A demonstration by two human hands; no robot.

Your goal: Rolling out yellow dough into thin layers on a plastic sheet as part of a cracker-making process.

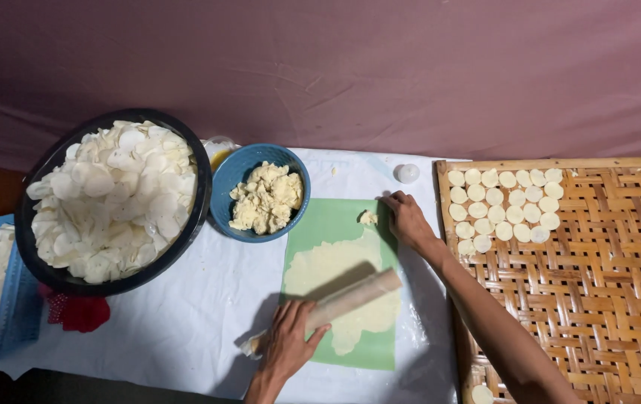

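Currently left hand [287, 340] grips the near end of a wooden rolling pin [343, 299] — pin lies slanted across flattened dough [339, 273] on a green sheet [335, 217]. Right hand [408, 219] rests fingers-down at the sheet's far right corner, holding nothing, just beside a small dough lump [367, 218]. Blue bowl [240, 176] of dough chunks sits left of the sheet; black basin [186, 232] of white discs farther left. Woven tray [605, 262] on the right carries cut rounds [504, 206] — all on white-covered desk [201, 307].
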